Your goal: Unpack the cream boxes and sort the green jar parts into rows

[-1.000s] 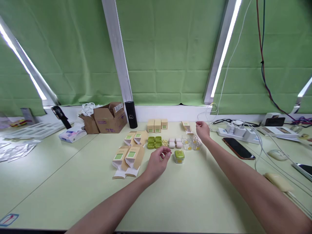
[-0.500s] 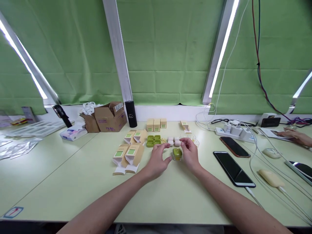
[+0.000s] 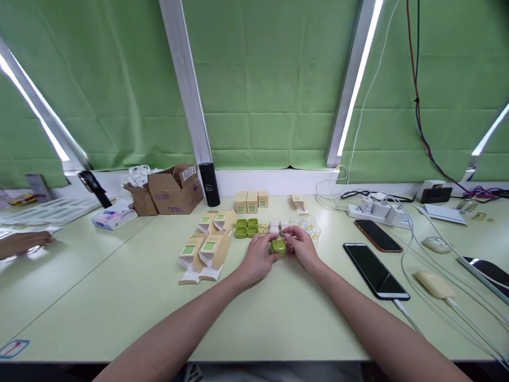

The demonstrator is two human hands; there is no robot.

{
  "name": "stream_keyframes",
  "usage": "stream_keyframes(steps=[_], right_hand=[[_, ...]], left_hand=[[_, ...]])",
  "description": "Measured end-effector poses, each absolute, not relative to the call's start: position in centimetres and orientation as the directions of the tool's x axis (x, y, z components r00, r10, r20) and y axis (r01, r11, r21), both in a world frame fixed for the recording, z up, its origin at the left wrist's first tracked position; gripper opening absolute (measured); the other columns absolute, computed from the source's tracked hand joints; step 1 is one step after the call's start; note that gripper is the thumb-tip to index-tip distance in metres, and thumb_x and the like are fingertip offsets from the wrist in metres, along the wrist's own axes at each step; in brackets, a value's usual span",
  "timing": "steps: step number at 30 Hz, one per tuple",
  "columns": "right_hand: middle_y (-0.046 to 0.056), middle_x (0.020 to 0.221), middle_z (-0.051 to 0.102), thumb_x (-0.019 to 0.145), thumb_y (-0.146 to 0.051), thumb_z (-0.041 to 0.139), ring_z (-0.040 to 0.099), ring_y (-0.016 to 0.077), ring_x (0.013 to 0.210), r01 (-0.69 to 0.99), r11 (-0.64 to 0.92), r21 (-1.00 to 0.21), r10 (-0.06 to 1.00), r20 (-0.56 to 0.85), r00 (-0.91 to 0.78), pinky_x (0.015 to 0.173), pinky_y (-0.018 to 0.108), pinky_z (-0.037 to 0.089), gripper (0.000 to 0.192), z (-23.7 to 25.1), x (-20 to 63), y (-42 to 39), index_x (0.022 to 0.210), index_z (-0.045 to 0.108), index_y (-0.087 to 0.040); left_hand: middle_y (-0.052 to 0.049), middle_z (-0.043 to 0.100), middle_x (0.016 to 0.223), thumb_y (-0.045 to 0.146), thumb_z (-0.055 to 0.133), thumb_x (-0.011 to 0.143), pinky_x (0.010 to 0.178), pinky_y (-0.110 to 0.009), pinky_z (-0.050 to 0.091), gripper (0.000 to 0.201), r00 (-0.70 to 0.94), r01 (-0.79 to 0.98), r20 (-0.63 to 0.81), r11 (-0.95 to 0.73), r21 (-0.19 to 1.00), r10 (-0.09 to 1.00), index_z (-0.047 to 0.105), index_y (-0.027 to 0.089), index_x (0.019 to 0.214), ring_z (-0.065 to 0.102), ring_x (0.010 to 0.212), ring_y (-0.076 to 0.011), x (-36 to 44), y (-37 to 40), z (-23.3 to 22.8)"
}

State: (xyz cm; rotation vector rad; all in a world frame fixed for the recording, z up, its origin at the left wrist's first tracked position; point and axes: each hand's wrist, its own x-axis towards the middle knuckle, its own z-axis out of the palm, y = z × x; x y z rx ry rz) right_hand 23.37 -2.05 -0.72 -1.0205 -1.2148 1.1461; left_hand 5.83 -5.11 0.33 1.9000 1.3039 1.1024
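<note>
A small, squarish green container (image 3: 279,245) with a clear lower part stands on the table between my two hands. My left hand (image 3: 257,257) is closed on its left side, thumb in front and fingers behind. At its right edge my right hand (image 3: 303,248) has its fingers pinched together; what they hold, if anything, is too small to make out. Just behind are several green square cups (image 3: 246,228), small yellowish pieces (image 3: 263,228), white rolls (image 3: 274,226) and clear cups (image 3: 310,227) with yellow bits inside.
Several opened kraft boxes (image 3: 204,259) lie left of my hands; closed small boxes (image 3: 252,202) stand behind. A phone (image 3: 376,270), cables and a power strip (image 3: 377,215) are on the right. Back left are a cardboard box (image 3: 175,192) and black bottle (image 3: 209,184). Another person's hand (image 3: 26,244) is far left.
My left hand has closed on the green container, and my right hand has come down to its right edge. Another person's hand left the right side; a hand appeared at far left.
</note>
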Motion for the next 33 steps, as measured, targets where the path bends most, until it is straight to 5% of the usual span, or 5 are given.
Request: stream_keyframes(steps=[11, 18, 27, 33], right_hand=[[0.006, 0.102, 0.072, 0.067, -0.050, 0.090, 0.066, 0.0224, 0.088, -0.340, 0.124, -0.932, 0.956, 0.204, -0.210, 0.062, 0.033, 0.060, 0.045, 0.5, 22.3, -3.7, 0.098, 0.072, -0.023], [0.009, 0.095, 0.077, 0.078, -0.048, 0.082, 0.071, 0.0238, 0.083, -0.521, -0.064, -0.851, 0.951, 0.107, -0.291, 0.073, 0.039, 0.059, 0.032, 0.6, 22.7, -3.4, 0.094, 0.075, -0.020], [0.017, 0.091, 0.080, 0.104, -0.029, 0.046, 0.072, 0.0210, 0.071, -0.584, -0.238, -0.776, 0.950, -0.061, -0.306, 0.069, 0.034, 0.060, 0.034, 0.2, 22.6, -2.9, 0.097, 0.073, -0.011], [0.013, 0.086, 0.079, 0.102, -0.028, 0.053, 0.073, 0.0205, 0.071, -0.575, -0.242, -0.782, 0.946, -0.058, -0.320, 0.069, 0.034, 0.062, 0.026, 0.1, 22.7, -2.9, 0.095, 0.072, -0.012]], left_hand=[[-0.011, 0.073, 0.111, 0.040, 0.085, 0.075, 0.095, -0.041, 0.050, 0.046, -0.056, 0.308, 0.341, -0.308, 0.900, 0.938, 0.076, 0.021, 0.116, 0.065, 0.104, -0.0280, 5.0, -4.1, 1.6], [-0.010, 0.077, 0.112, 0.044, 0.064, 0.094, 0.087, -0.037, 0.051, 0.033, 0.016, 0.273, 0.436, -0.423, 0.864, 0.900, 0.078, 0.022, 0.114, 0.068, 0.105, -0.0271, 4.8, -4.4, 1.5], [-0.010, 0.078, 0.110, 0.035, 0.062, 0.094, 0.092, -0.038, 0.051, 0.036, 0.071, 0.257, 0.419, -0.422, 0.869, 0.905, 0.075, 0.018, 0.123, 0.069, 0.105, -0.0265, 4.9, -4.4, 1.0], [-0.012, 0.077, 0.119, 0.035, 0.063, 0.093, 0.092, -0.039, 0.052, 0.038, 0.043, 0.276, 0.382, -0.378, 0.884, 0.923, 0.075, 0.017, 0.124, 0.069, 0.108, -0.0275, 4.7, -4.3, 0.7]])
